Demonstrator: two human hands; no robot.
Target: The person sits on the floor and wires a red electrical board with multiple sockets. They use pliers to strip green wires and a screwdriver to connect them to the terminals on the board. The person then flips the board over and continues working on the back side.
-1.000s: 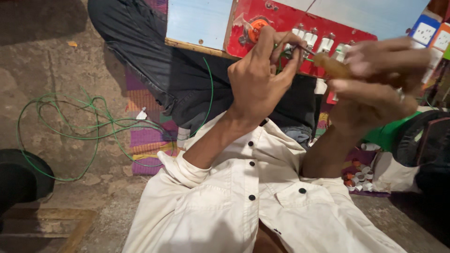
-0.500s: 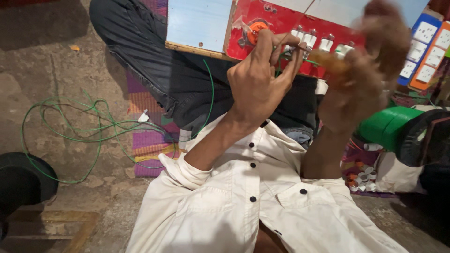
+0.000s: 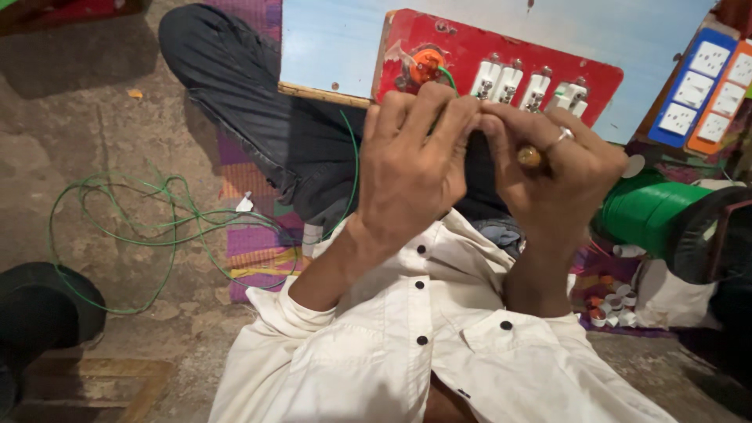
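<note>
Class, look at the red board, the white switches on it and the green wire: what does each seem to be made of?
Red board: likely painted wood, matte, with chipped, scuffed paint.
White switches: probably moulded plastic, smooth with a slight sheen.
Green wire: flexible plastic-looking sheath, lying in loose loops; its core is not visible.

Soft, even daylight falls from above, bright on the white shirt (image 3: 439,352) and the pale board (image 3: 329,47). The top left corner lies in deep shadow, as does the lower left floor. Edges bend with wide-lens distortion. Both hands look sharp, with no glare.
</note>
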